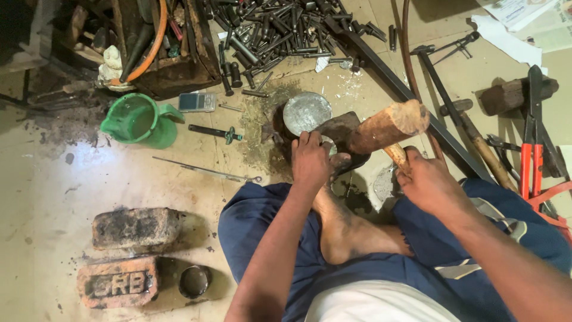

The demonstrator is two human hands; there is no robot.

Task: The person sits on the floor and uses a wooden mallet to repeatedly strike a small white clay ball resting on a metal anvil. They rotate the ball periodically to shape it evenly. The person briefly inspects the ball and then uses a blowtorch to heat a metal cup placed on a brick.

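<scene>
On a cluttered workshop floor (89, 173), the right hand (426, 182) grips a wooden mallet (387, 126); the left hand (311, 161) closes on what seems a small metal piece, mostly hidden, atop a dark block (339, 128).

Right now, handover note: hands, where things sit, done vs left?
Left hand: pressing a small metal piece down on the dark block.
Right hand: gripping the wooden mallet, head raised over the block.
Nearby: round metal disc just behind the block, green jug and two bricks to the left, red cutters to the right, pile of bolts at the top.
Done: piece seated on block.
Left: cannot tell how far the hammering has got; the piece is mostly hidden by the fingers.
</scene>
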